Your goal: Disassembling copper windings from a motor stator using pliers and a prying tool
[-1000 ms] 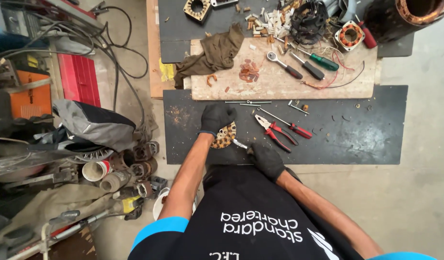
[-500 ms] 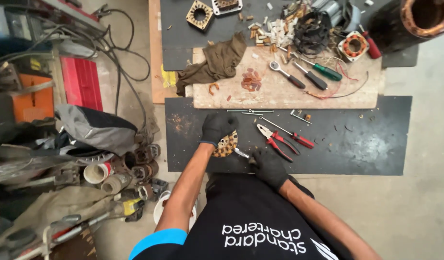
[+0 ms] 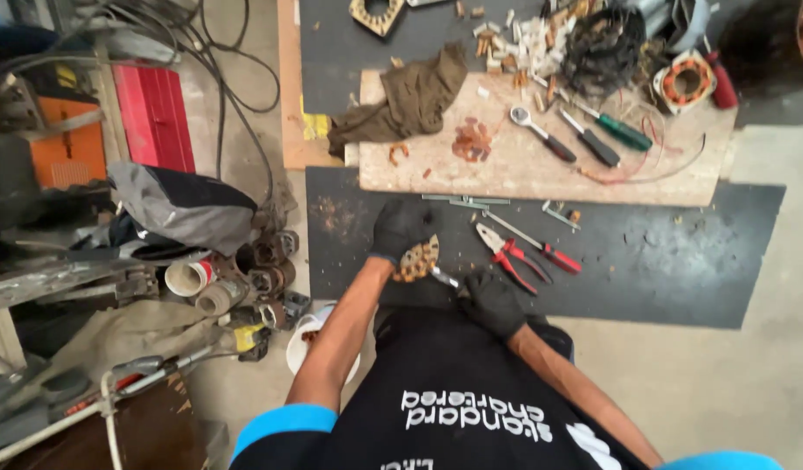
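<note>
The left hand, in a black glove, is closed around a round, copper-wound coil piece and pins it against the black rubber mat, just in front of the person's body. The right hand, gloved too, grips a slim metal tool whose tip points at the coil's near edge; its fingers are curled tight on the handle. Against the earlier views the hands have hardly shifted relative to each other, the coil staying in the same spot on the mat while the camera has drawn a little nearer, so the prying or picking at the windings appears to be carried on rather than finished. Just right of the coil lie red-handled pliers and a red-handled screwdriver, untouched. Farther off, a wooden board carries a ratchet wrench, a green-handled screwdriver and an olive rag.
</note>
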